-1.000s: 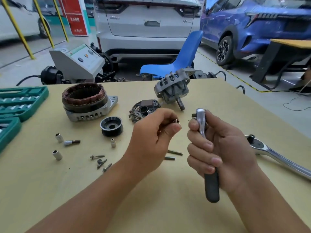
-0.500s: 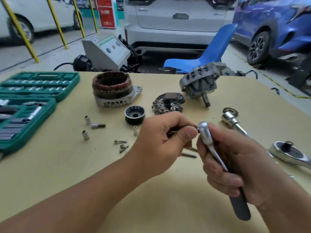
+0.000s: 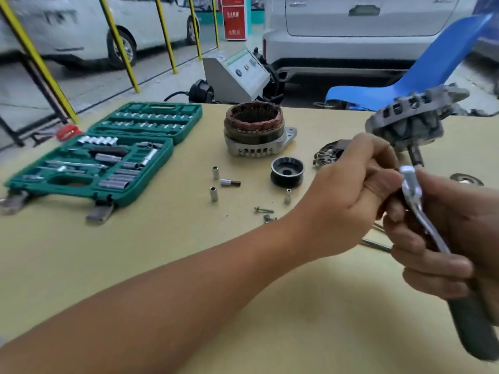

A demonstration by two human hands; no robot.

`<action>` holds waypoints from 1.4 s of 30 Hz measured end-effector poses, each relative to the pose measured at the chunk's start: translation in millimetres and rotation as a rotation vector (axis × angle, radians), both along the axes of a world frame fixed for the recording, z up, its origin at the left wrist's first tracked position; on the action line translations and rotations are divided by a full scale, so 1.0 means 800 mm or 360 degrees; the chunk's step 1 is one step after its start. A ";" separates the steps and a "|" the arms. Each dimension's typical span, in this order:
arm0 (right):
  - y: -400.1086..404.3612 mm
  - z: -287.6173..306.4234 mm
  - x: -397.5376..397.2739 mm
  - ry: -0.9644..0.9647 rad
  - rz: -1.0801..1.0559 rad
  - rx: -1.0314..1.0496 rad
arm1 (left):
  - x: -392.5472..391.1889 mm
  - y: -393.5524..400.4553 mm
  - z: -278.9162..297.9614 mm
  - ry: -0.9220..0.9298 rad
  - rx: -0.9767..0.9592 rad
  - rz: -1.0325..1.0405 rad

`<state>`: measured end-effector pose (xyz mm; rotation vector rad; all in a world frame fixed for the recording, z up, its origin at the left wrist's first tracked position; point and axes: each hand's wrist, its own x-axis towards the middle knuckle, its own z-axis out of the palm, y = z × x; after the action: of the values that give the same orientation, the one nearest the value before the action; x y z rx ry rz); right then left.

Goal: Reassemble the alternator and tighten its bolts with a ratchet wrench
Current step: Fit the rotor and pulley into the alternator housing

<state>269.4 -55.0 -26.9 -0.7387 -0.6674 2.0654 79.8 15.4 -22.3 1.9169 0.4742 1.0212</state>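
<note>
Tan surface (image 3: pixel 135 265), garage floor beyond; two pale cars and one blue chair (image 3: pixel 421 74) across the upper frame. One green socket case (image 3: pixel 108 157), open, at left. Stator housing (image 3: pixel 256 133) at upper centre, rotor (image 3: pixel 410 125) at upper right, one black pulley (image 3: pixel 287 171) between. Three loose sockets near centre. Red sign's writing is unreadable. My right hand (image 3: pixel 445 238) grips the ratchet wrench (image 3: pixel 421 209); my left hand (image 3: pixel 353 195) is curled at its head, contents hidden.

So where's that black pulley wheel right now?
The black pulley lies on the table, centre of view, in front of the copper-wound stator, near the left hand.
</note>
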 end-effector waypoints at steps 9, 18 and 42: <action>0.023 0.034 -0.076 -0.0853 -0.0802 0.0608 | -0.048 0.065 0.000 0.0238 0.0466 0.0234; 0.012 0.033 -0.060 -0.0902 -0.0996 0.0828 | -0.095 0.103 0.013 0.0700 0.0618 0.0525; 0.003 0.014 -0.063 -0.0717 -0.1291 0.0714 | -0.094 0.090 -0.003 0.1156 0.0595 0.0457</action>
<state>219.4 -52.7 -15.6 -1.0021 -0.8564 0.9745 4.7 87.3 -25.1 2.6039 1.0487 0.5730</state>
